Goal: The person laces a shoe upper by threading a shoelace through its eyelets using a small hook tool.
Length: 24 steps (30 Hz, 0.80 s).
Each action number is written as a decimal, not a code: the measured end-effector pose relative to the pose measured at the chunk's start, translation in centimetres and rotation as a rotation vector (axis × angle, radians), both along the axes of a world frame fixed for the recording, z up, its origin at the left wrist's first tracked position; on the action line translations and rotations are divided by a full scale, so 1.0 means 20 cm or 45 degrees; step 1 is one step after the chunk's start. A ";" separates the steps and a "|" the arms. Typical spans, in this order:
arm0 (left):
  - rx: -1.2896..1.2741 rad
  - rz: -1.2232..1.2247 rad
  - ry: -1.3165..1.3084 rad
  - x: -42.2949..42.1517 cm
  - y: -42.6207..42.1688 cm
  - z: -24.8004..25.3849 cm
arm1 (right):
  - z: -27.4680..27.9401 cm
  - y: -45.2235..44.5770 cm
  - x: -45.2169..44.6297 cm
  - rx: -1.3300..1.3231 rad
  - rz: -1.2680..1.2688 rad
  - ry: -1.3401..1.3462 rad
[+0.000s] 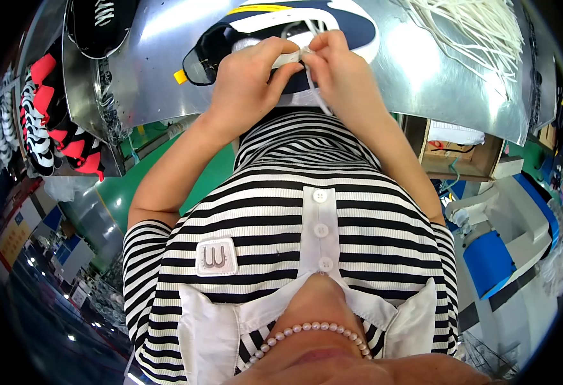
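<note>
A dark navy shoe (352, 24) with a white sole lies on its side on the metal table in front of me. Its yellow tab (180, 77) points to the left. My left hand (249, 74) pinches the white eyelet strip (286, 60) of the shoe between thumb and fingers. Close against it, my right hand (342, 70) is closed on a white shoelace (318, 93) at that strip. One lace end hangs down below the fingers, and lace also shows above them. The fingers hide the exact eyelet.
Loose white laces (467, 32) lie in a heap at the table's right. A black shoe (102, 25) sits at the left edge of the metal table (159, 96). Red, black and white shoe parts (44, 96) are stacked further left. A drawer (454, 157) is below right.
</note>
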<state>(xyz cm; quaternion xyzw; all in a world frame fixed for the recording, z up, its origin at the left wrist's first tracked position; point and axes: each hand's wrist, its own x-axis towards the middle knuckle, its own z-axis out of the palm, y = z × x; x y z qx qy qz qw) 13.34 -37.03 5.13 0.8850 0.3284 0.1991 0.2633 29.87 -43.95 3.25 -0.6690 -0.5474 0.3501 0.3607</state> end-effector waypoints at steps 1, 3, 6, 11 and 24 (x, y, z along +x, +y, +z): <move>-0.051 0.066 -0.002 -0.01 -0.01 0.01 | 0.04 -0.03 0.05 -0.036 0.042 -0.064; 0.035 0.084 0.008 -0.04 0.00 0.00 | 0.18 -0.09 0.17 -0.169 0.116 -0.129; 0.186 0.037 -0.063 -0.04 0.01 -0.02 | 0.22 -0.06 0.21 -0.102 0.055 -0.265; 0.393 -0.134 -0.137 -0.05 -0.01 -0.01 | 0.12 0.15 0.09 0.324 0.438 -0.371; 0.287 -0.240 -0.187 -0.09 0.01 0.00 | 0.24 0.20 0.28 0.596 -0.043 0.837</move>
